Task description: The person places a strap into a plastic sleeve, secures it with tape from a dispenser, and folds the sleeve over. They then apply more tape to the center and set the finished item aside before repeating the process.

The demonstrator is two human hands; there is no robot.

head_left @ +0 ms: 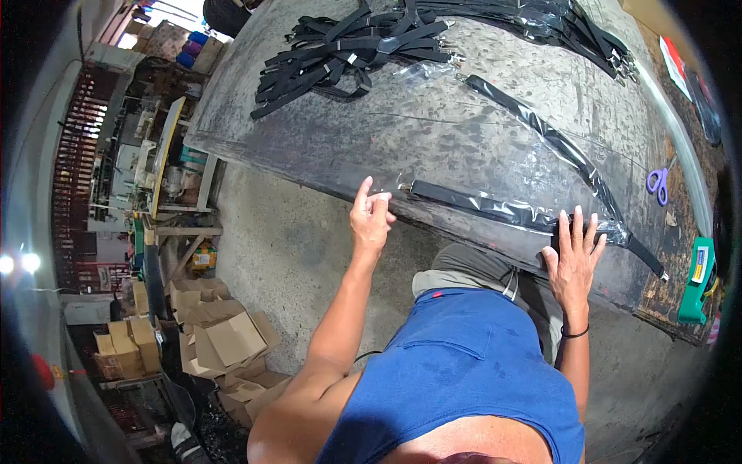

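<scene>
Black elastic suspenders [483,203], partly sleeved in clear plastic, lie along the near edge of the table, with one strap slanting up to the far side. My right hand [573,259] rests flat on them near the joined end, fingers spread. Past it, a short strap with a metal clip [665,276] sticks out to the right. My left hand [372,220] is at the table edge, just left of the clip [404,187] on the near strap. Its index finger is stretched out and the others are partly bent, with nothing visible in them.
Piles of black suspenders [340,54] and packed suspenders [541,23] lie at the far side of the dark table [433,139]. Purple scissors [657,185] and a green tool with clear tubing [698,282] are at the right. Cardboard boxes [232,340] stand on the floor at left.
</scene>
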